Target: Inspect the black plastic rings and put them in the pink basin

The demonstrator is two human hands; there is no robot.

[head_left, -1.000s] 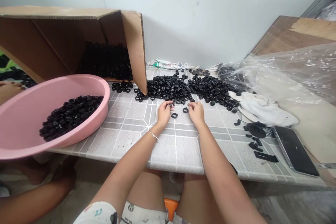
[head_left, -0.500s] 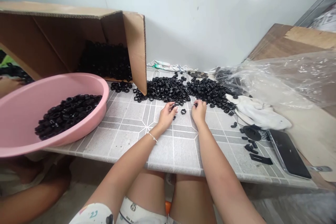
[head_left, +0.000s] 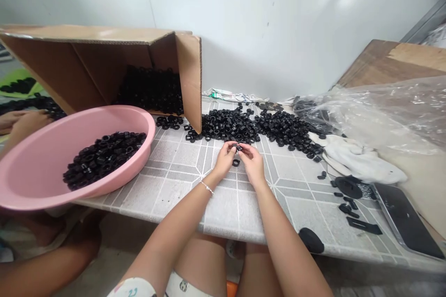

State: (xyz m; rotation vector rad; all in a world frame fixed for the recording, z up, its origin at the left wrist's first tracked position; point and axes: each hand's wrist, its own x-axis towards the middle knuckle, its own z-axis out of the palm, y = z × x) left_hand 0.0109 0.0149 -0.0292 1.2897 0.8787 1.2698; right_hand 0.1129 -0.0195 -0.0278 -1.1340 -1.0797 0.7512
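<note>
A small black hex nut [head_left: 239, 148] sits pinched in a narrow grip between the fingertips of the left hand [head_left: 225, 160] and the right hand [head_left: 252, 164], partly hidden by them. A second nut [head_left: 236, 163] lies on the tiled counter [head_left: 174, 195] just below the grip, where a dropping wrist could knock it. Just ahead, a slipped nut could vanish into the heap of black nuts [head_left: 226, 126], and knuckles could scatter its edge. Bare tile leaves room to either side of the grip, with the pink basin [head_left: 150, 132] to the left and a round black piece [head_left: 311, 240] to the right, near the counter's front edge.
</note>
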